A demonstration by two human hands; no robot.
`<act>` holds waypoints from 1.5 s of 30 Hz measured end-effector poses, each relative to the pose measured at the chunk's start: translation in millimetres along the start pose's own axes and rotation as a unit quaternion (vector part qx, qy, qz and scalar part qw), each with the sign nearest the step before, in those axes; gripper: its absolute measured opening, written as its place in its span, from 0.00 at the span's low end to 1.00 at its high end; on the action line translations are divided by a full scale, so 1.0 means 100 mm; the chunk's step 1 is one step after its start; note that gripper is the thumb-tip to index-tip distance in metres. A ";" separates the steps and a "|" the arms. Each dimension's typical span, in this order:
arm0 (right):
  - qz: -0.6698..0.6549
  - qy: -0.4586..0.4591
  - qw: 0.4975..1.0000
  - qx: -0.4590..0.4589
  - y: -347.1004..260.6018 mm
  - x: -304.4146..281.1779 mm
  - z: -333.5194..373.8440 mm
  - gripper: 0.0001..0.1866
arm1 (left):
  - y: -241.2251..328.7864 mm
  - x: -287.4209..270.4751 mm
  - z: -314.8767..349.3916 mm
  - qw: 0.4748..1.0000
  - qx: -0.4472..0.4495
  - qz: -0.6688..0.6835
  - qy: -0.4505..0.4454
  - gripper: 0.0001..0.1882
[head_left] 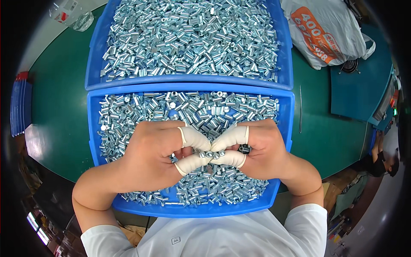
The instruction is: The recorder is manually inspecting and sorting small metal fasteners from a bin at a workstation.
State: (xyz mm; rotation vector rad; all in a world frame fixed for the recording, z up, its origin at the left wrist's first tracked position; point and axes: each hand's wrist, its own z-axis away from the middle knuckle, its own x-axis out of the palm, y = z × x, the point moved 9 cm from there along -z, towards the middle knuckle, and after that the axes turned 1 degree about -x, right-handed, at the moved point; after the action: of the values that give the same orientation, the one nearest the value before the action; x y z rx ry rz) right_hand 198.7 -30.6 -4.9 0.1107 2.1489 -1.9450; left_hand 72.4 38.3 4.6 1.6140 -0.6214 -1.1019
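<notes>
Green desk point(60, 107) bears a far tray point(192, 80) and near tray point(197, 210) of loose metal pieces point(192, 43); above the latter, our left fingers point(195, 138) and right fingers point(231, 137) pinch several cylinders point(209, 154). We judge much left; completed portion unverifiable.

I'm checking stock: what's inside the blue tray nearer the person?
The nearer blue tray holds silvery metal pieces, with blue bottom showing in spots. The left hand and right hand block parts; what lies beneath is hidden.

Bright light glints off metal pieces point(192, 38) (fisheye edges bowed, corners black).
</notes>
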 end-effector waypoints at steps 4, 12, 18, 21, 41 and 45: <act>-0.016 -0.004 0.999 0.036 0.03 0.01 0.01 0.09 | -0.03 0.02 -0.02 1.000 -0.016 0.015 -0.017 0.11; -0.033 -0.044 0.997 0.060 0.03 0.04 -0.01 0.09 | -0.06 0.06 -0.01 0.998 -0.045 0.027 -0.033 0.10; -0.057 -0.016 0.996 0.068 0.09 0.03 0.03 0.11 | -0.05 0.06 -0.01 0.998 -0.052 0.039 -0.024 0.10; -0.057 -0.028 0.996 0.063 0.10 0.03 0.02 0.11 | -0.06 0.06 -0.02 0.998 -0.053 0.034 -0.020 0.09; -0.181 0.172 0.968 0.031 0.22 -0.37 0.05 0.30 | -0.55 -0.87 -0.15 0.940 -0.128 0.102 0.301 0.18; -0.187 0.156 0.969 0.044 0.23 -0.33 0.04 0.24 | -0.49 -0.87 -0.18 0.946 -0.101 0.074 0.299 0.30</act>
State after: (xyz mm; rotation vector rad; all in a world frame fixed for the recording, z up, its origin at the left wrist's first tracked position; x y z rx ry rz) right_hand 235.9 -28.3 -19.7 0.0267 2.4242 -2.3704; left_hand 43.5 134.6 -10.3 1.5832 -0.2108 -0.4981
